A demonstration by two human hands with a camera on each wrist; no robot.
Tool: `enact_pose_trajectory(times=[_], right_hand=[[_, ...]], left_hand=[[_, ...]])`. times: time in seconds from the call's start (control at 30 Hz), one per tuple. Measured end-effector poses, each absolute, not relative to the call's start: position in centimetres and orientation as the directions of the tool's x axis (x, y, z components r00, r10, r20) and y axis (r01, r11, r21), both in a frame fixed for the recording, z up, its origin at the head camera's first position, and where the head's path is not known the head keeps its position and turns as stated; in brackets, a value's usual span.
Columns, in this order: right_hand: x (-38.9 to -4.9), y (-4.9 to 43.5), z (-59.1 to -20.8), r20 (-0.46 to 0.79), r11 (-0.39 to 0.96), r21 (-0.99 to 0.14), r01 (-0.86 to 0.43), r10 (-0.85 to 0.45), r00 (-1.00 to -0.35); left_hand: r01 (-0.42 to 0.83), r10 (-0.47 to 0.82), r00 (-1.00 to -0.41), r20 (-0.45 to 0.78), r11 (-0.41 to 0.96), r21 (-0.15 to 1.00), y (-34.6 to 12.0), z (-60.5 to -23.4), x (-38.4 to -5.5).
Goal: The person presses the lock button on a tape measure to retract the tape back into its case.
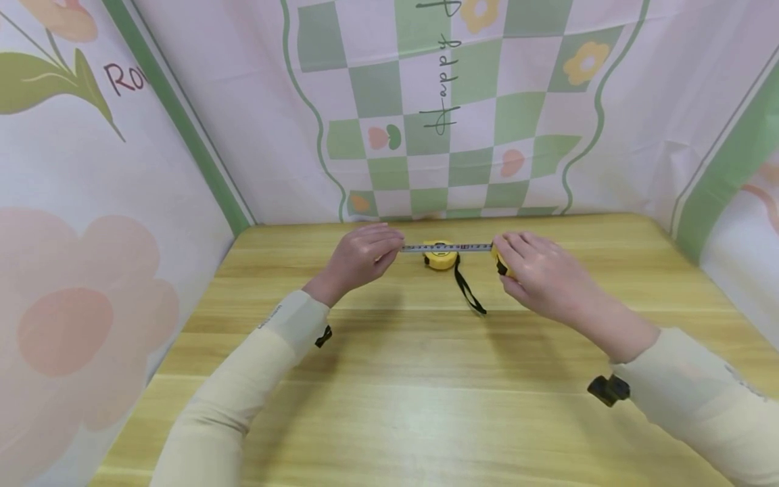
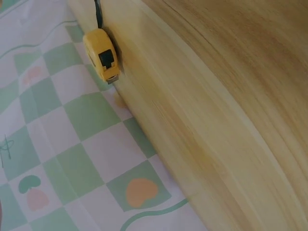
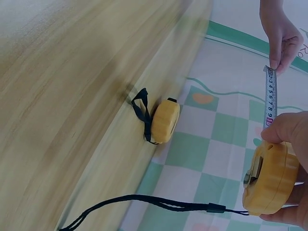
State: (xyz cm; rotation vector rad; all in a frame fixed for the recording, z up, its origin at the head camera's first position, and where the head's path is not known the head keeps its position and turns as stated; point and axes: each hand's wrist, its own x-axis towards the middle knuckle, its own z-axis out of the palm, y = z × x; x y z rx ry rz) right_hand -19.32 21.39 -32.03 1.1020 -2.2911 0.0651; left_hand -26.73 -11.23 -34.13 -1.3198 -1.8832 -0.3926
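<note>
My right hand (image 1: 544,277) grips a yellow tape measure (image 3: 272,178) by its case, a black cord trailing from it in the right wrist view. Out of the case runs a short length of marked blade (image 3: 270,96), stretched level above the table in the head view. At its free end my left hand (image 1: 365,256) pinches the tip between thumb and fingers. A second yellow tape measure (image 1: 441,258) stands on the table behind the blade, partly covered by it, its black strap (image 1: 468,287) lying toward me. The left wrist view shows this second tape measure (image 2: 101,55) but not my left hand.
The wooden table (image 1: 389,379) ends just behind the second tape measure, against a checked cloth backdrop (image 1: 426,169). Patterned cloth also hangs at the left (image 1: 91,270) and right. Small black devices sit at both wrists.
</note>
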Motion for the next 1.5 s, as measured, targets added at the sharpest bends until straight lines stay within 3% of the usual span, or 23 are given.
enact_pose_trajectory(times=[0.57,1.03,1.5], right_hand=[[-19.2,20.0,-31.7,0.479,0.684,0.187,-0.705,-0.69,-0.542],[-19.2,19.0,-31.8,0.498,0.672,0.184,-0.718,-0.693,-0.521],[-19.1,18.1,-31.7,0.461,0.692,0.172,-0.701,-0.686,-0.563]], left_hand=[[0.903,0.645,-0.127,0.754,0.39,-0.181,-10.6,-34.3,-26.6],[0.9,0.641,-0.125,0.757,0.395,-0.186,-10.1,-34.3,-26.4],[0.906,0.629,-0.108,0.77,0.382,-0.184,-9.7,-34.2,-26.3]])
